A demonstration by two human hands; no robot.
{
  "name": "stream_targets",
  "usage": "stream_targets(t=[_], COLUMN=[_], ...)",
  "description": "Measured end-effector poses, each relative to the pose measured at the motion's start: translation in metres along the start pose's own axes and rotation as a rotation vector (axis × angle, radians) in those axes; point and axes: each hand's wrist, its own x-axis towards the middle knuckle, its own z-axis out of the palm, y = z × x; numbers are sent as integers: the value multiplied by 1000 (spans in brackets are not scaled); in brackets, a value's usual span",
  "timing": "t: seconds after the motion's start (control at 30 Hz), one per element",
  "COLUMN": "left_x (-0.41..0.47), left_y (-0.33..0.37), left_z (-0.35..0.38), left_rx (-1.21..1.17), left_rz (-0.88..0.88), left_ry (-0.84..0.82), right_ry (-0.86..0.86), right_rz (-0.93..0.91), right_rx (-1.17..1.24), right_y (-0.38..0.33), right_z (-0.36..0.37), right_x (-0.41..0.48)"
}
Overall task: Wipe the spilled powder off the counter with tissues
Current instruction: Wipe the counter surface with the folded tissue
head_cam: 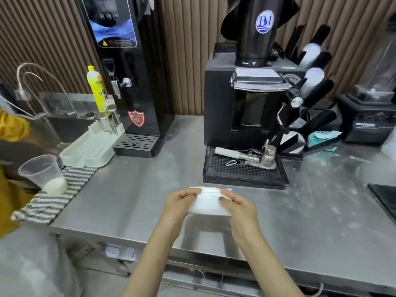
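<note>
A folded white tissue [209, 203] is held just above the steel counter [132, 202], near its front edge. My left hand [179, 203] pinches its left side and my right hand [239, 207] pinches its right side, thumbs on top. Faint white powder [317, 189] dusts the counter to the right of my hands, in front of the black grinder [244, 108]. The tissue's underside is hidden.
A black water dispenser [126, 78] stands at back left. A drip tray [242, 170] with metal tools lies under the grinder. A plastic cup [42, 172] sits on a striped cloth [53, 198] at left, beside a white tray [90, 151]. A blender [370, 116] stands at right.
</note>
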Motion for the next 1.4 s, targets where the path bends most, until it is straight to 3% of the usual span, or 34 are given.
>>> stream_targets(t=[0.23,0.33,0.53,0.83,0.93,1.03,1.1,1.17,1.2,1.3,1.33,1.4], left_x=[57,88,177,306,340,370,385,385,388,396,396,397], left_y=[2,9,33,52,46,24,1,-18,-25,-37,-38,-40], left_z=[-15,-23,-51,-69,-68,-70,-75,-79,-82,-84,-84,-84], left_rx=[-60,-56,58,149,282,718,934,1168,1265,1352,1346,1338], left_rz=[7,8,41,96,184,434,440,425,411,403,401,415], left_ry=[-3,-28,-103,-151,-55,47,5,-2,-5,2,0,5], right_ry=[80,83,-269,-239,-93,122,181,140,66,-217,-226,-106], right_rz=[-93,-100,255,291,205,-124,-417,-588,-589,-323,-277,-241], right_rx=[-50,39,191,101,8,-219,-473,-708,-838,-1418,-1547,-1583], right_y=[2,1,-2,-18,-22,-26,-30,-22,-11,33,41,41], right_z=[46,67,112,182,204,218,227,230,232,231,230,229], right_x=[44,73,158,277,304,332,353,383,402,453,462,476])
